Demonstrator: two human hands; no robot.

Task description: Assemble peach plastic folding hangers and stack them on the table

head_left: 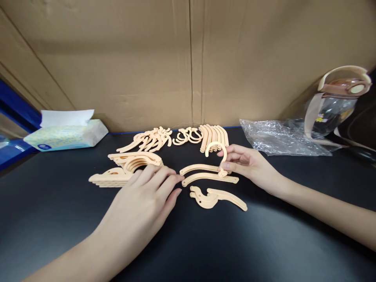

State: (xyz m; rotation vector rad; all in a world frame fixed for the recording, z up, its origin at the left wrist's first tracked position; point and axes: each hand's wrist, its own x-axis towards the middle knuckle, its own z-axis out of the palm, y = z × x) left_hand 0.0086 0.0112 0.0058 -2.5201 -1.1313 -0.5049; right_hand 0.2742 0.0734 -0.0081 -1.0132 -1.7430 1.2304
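Observation:
Between the thumb and fingers of my right hand is a cream plastic hanger hook, held upright with its curve at the top. Below the hook lie two curved hanger arms, a rear one and a front one. My left hand reaches over the table with fingers stretched, its fingertips at the left ends of these arms. Closer to me is a hanger centre piece with a short arm beside it. Partly behind my left hand sits a stack of folded hangers.
Along the back lie a heap of hanger parts, several loose hooks and a row of curved arms. A tissue pack stands at left. Crumpled clear plastic and a water bottle are at right, before a cardboard wall.

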